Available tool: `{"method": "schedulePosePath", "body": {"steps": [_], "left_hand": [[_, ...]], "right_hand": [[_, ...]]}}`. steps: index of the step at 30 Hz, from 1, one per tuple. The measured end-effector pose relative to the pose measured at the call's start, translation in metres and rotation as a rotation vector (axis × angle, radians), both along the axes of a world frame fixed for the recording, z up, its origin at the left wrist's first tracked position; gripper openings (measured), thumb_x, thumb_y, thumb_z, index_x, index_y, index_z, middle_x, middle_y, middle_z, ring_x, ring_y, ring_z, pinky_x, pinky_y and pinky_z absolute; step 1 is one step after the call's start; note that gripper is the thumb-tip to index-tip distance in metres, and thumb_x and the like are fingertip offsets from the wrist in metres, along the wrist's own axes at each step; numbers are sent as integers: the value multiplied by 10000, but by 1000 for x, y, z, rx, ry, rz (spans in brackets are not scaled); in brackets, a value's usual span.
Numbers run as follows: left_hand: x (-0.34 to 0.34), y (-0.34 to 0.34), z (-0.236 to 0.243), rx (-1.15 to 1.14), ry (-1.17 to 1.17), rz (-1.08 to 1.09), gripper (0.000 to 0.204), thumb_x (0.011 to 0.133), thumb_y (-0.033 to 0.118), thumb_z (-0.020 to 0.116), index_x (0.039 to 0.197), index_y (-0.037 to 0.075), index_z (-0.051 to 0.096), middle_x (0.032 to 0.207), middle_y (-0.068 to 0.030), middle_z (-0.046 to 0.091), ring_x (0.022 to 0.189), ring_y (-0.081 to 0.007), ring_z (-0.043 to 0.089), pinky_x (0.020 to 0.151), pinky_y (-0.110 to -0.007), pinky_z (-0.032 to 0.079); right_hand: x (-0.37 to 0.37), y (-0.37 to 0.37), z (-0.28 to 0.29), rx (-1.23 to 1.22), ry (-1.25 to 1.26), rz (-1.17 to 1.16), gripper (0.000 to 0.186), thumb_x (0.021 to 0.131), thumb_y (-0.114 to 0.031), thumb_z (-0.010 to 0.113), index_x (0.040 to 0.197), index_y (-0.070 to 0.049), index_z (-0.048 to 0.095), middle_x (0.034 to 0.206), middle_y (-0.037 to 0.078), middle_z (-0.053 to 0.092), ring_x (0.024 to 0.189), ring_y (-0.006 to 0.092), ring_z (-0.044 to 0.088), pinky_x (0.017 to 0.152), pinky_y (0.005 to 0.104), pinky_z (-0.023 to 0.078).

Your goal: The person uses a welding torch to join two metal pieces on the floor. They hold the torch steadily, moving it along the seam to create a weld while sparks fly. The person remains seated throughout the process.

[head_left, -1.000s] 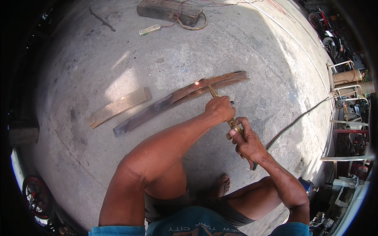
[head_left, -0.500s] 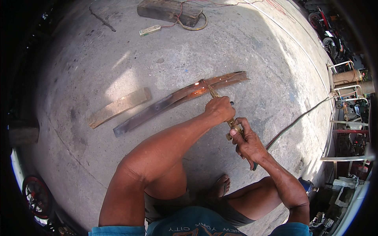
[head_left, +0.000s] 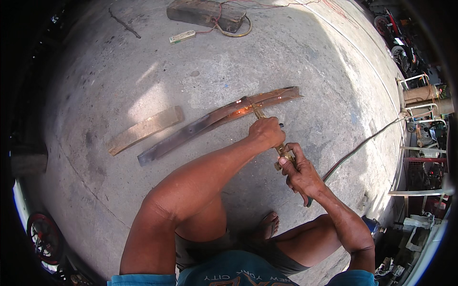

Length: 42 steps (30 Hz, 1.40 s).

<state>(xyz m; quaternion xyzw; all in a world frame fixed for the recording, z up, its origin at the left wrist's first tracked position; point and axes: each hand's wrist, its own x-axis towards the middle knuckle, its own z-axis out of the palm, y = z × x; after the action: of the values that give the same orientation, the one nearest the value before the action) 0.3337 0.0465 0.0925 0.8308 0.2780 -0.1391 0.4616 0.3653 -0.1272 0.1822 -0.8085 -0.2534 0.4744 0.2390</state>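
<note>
Torch (head_left: 280, 150), partly hidden, in grip of left hand (head_left: 266, 132) and right hand (head_left: 304, 176).

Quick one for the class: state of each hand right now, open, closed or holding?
Left hand: closed, holding the brass torch nearer its nozzle.
Right hand: closed, holding the same torch farther back.

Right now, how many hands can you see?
2. The left hand grips the brass-coloured torch nearer its tip; the right hand holds it farther back, nearer the person's body. The dark picture edges might hide others.
</note>
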Motion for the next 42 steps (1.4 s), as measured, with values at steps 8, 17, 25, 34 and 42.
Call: {"method": "schedulePosePath", "body": {"steps": [8, 17, 25, 34, 42], "left_hand": [[1, -2, -4, 3, -38, 35, 414, 836, 297, 647, 1115, -3, 707, 1124, -236, 722, 1071, -403, 693, 928, -481, 545], [-1, 0, -1, -8, -15, 24, 418, 832, 294, 648, 1115, -8, 706, 1121, -243, 720, 1073, -407, 694, 928, -484, 546], [-2, 0, 1, -1, -5, 23, 415, 829, 286, 649, 1109, -14, 710, 1096, -243, 726, 1054, -409, 702, 918, -480, 552], [-3, 0, 3, 2, -11, 20, 399, 829, 279, 654, 1090, -17, 712, 1072, -240, 731, 1035, -402, 708, 911, -476, 554], [-2, 0, 0, 0, -15, 18, 394, 834, 278, 657, 1087, -19, 707, 1067, -230, 734, 1027, -395, 710, 897, -473, 556]], "right_hand": [[-2, 3, 3, -24, -57, 18, 353, 1077, -328, 565, 1320, -153, 381, 726, 82, 608, 511, 163, 545, 496, 366, 460], [0, 2, 0, -35, -117, 66, 355, 1066, -309, 592, 1283, -152, 360, 748, 116, 614, 669, 222, 604, 662, 404, 504], [0, 4, 4, -73, -76, 54, 353, 1062, -295, 601, 1243, -155, 332, 727, 96, 608, 607, 186, 577, 592, 386, 486], [0, 2, 0, -43, -86, 58, 351, 1063, -297, 599, 1232, -156, 326, 726, 80, 612, 582, 170, 565, 566, 379, 476], [-1, 2, 1, -32, -91, 59, 349, 1064, -297, 598, 1235, -157, 328, 740, 86, 623, 587, 169, 567, 572, 376, 478]]}}
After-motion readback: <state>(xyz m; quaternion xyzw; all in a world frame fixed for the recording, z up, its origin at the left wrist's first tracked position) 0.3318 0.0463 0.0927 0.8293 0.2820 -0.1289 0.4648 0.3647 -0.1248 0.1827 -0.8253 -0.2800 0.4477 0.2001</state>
